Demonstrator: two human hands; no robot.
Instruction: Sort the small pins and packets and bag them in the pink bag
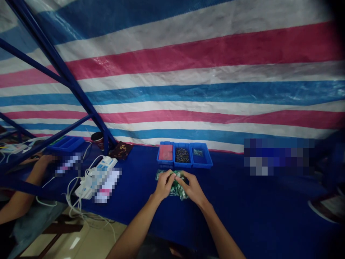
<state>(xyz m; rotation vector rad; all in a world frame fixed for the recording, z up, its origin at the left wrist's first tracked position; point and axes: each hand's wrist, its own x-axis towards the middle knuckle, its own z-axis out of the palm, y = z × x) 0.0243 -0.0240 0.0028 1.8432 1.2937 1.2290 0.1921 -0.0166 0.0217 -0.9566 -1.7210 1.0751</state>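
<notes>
My left hand (pixel 163 184) and my right hand (pixel 192 185) meet over a pile of small green-and-clear plastic packets (pixel 178 191) on the blue table. The thumbs and fingers of both hands are pinched together at one spot. What they grip there is too small to make out. Just behind the hands stand three joined blue bins: the left one holds a pink block (pixel 165 152), the middle one many dark screws or nails (pixel 182 155), and the right one a few small clear packets (pixel 198 153).
White power strips (pixel 86 187) with tangled cables lie at the left, near a dark brown packet (pixel 122 150) and a dark cup (pixel 97 139). Another person's arm (pixel 24 198) rests at the far left, by a blue tray (pixel 66 144). A round container (pixel 327 207) stands at the right edge.
</notes>
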